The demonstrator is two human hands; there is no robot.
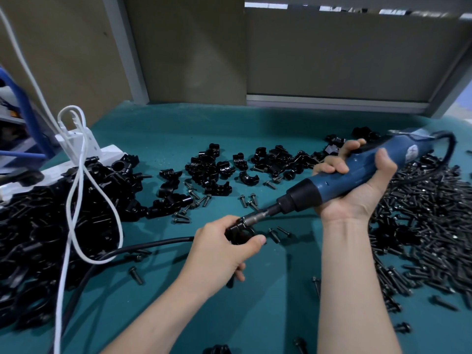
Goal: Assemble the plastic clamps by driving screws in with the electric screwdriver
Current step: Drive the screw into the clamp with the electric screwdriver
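My left hand (219, 251) grips a black plastic clamp (238, 232) just above the green table mat (281, 290). My right hand (357, 190) is wrapped around the blue electric screwdriver (357, 172), which slants down to the left. Its metal bit (258, 215) meets the top of the clamp; the screw under the tip is hidden. Loose black clamp halves (219, 169) lie scattered behind my hands. A big heap of black screws (421, 221) covers the mat on the right.
A large pile of black clamps (51, 226) fills the left side, crossed by white cables (76, 200) and a black cord (153, 245). A white power strip (84, 149) sits at the back left. Stray screws (194, 200) dot the mat. Grey panels (332, 60) wall off the back.
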